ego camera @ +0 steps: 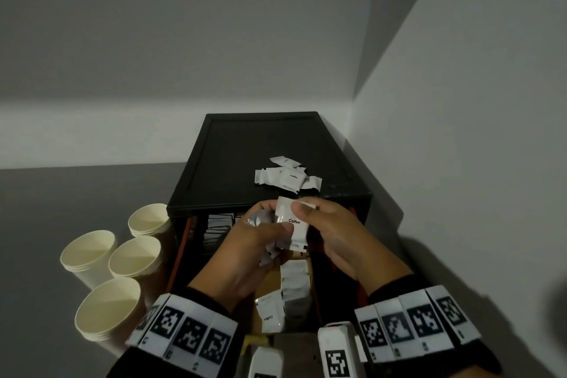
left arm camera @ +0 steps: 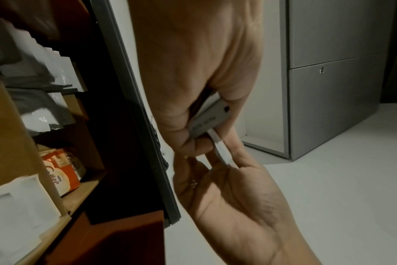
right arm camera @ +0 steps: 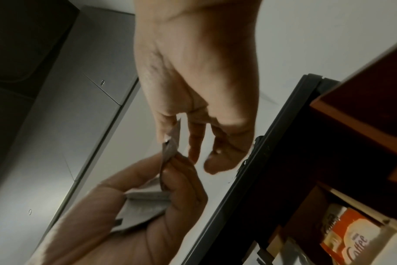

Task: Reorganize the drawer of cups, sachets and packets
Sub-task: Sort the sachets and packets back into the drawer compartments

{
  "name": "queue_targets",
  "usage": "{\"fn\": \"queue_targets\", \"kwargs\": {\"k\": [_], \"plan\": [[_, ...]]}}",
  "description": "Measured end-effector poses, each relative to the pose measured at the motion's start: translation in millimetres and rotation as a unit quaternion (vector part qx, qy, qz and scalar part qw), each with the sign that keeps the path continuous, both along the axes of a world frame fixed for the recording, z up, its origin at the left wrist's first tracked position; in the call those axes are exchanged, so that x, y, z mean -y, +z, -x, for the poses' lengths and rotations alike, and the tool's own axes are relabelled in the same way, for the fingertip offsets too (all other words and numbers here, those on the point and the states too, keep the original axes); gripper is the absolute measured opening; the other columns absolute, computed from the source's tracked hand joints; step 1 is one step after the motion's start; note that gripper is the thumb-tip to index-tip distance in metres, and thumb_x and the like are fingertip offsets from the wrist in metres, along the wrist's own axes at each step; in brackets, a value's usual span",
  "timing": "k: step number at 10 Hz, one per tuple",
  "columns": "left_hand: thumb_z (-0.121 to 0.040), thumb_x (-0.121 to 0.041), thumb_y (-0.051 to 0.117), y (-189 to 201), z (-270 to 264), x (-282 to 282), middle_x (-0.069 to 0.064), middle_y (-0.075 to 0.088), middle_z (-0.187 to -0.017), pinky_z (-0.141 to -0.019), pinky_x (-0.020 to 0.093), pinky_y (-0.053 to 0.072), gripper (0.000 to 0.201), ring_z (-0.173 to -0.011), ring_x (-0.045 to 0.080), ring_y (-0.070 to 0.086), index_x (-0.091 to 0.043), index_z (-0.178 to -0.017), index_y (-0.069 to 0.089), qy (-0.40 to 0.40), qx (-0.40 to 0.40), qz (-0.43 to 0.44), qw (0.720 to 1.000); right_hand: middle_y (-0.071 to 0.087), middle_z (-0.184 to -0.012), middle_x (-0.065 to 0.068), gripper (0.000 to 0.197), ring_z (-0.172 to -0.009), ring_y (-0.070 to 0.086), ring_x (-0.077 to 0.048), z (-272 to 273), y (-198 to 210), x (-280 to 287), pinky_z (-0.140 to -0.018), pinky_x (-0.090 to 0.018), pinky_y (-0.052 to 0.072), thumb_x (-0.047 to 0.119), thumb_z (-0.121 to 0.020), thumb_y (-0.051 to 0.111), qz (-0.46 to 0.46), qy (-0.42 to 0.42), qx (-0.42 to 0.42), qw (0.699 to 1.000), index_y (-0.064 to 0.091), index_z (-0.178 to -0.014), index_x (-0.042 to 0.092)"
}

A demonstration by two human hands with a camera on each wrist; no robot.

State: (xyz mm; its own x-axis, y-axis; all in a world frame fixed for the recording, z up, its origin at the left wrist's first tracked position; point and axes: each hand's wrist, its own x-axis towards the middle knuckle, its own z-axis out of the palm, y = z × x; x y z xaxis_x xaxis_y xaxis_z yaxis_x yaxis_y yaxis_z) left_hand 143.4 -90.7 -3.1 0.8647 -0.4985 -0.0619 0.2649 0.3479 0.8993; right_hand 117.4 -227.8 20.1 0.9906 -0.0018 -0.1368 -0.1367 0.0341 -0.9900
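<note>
Over the open drawer [ego camera: 181,242] my left hand [ego camera: 271,225] grips a crumpled bunch of white sachets [ego camera: 265,250]. My right hand [ego camera: 303,212] pinches the top of one white "Coffee" sachet [ego camera: 293,228] that stands against that bunch. The right wrist view shows the right hand [right arm camera: 170,141] with its thumb on that sachet [right arm camera: 171,148], above the bunch [right arm camera: 145,202]. In the left wrist view the left hand [left arm camera: 200,129] has its fingers curled round a grey sachet end [left arm camera: 204,118]. More sachets [ego camera: 294,285] lie in the drawer below. A loose pile of sachets [ego camera: 287,176] lies on the black unit's top [ego camera: 239,156].
Several stacks of cream paper cups [ego camera: 92,255] stand on the grey surface left of the unit. An orange coffee packet [left arm camera: 61,172] sits in a drawer compartment. A white wall [ego camera: 460,132] rises close on the right. Grey cabinets [left arm camera: 329,89] stand beyond the hands.
</note>
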Motion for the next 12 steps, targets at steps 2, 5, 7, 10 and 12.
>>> {"fn": "queue_targets", "kwargs": {"k": [2, 5, 7, 10, 12], "plan": [[-0.079, -0.018, 0.067, -1, -1, -10, 0.011, 0.063, -0.084, -0.055, 0.029, 0.049, 0.030, -0.065, 0.020, 0.059, -0.009, -0.106, 0.057, 0.012, -0.028, 0.040, 0.999, 0.072, -0.088, -0.010, 0.008, -0.083, 0.070, -0.022, -6, -1, -3, -0.081, -0.040, 0.057, 0.004, -0.088, 0.058, 0.041, -0.023, 0.024, 0.999, 0.065, -0.091, 0.009], [-0.080, -0.041, 0.053, -9, -6, -10, 0.007, 0.068, -0.090, -0.078, 0.036, 0.053, 0.038, -0.086, 0.020, 0.064, -0.010, -0.102, 0.056, 0.035, -0.014, 0.008, 0.999, 0.062, -0.078, 0.010, 0.013, -0.071, 0.059, -0.001, -15, 5, -35, -0.061, -0.013, 0.046, 0.012, -0.087, 0.059, 0.344, 0.022, 0.136, 0.929, 0.063, -0.086, 0.024], [-0.084, -0.018, 0.059, -15, -19, -32, 0.000, 0.057, -0.070, -0.040, 0.018, 0.041, 0.011, -0.052, 0.010, 0.053, -0.020, -0.094, 0.056, 0.129, -0.115, 0.036, 0.984, 0.062, -0.081, 0.000, 0.011, -0.072, 0.058, -0.005, -19, -1, -30, -0.065, -0.017, 0.049, 0.012, -0.094, 0.053, 0.169, 0.087, 0.028, 0.981, 0.064, -0.096, 0.011], [-0.090, -0.035, 0.054, -11, -17, -45, 0.003, 0.057, -0.073, -0.038, 0.013, 0.040, 0.021, -0.050, 0.011, 0.051, -0.024, -0.106, 0.060, 0.124, -0.185, 0.094, 0.970, 0.045, -0.139, -0.011, 0.037, -0.129, 0.038, -0.031, -30, -69, -49, -0.107, -0.041, 0.026, 0.021, -0.094, 0.048, 0.709, 0.301, -0.057, 0.635, 0.051, -0.129, 0.008], [-0.072, -0.056, 0.048, -7, -12, -53, 0.004, 0.061, -0.078, -0.037, 0.017, 0.048, 0.041, -0.058, 0.012, 0.061, -0.025, -0.097, 0.060, 0.063, -0.204, 0.168, 0.962, 0.052, -0.131, -0.016, 0.038, -0.117, 0.051, -0.032, -33, -70, -59, -0.092, -0.038, 0.041, 0.013, -0.091, 0.052, 0.656, 0.310, -0.068, 0.684, 0.051, -0.129, 0.006]]}}
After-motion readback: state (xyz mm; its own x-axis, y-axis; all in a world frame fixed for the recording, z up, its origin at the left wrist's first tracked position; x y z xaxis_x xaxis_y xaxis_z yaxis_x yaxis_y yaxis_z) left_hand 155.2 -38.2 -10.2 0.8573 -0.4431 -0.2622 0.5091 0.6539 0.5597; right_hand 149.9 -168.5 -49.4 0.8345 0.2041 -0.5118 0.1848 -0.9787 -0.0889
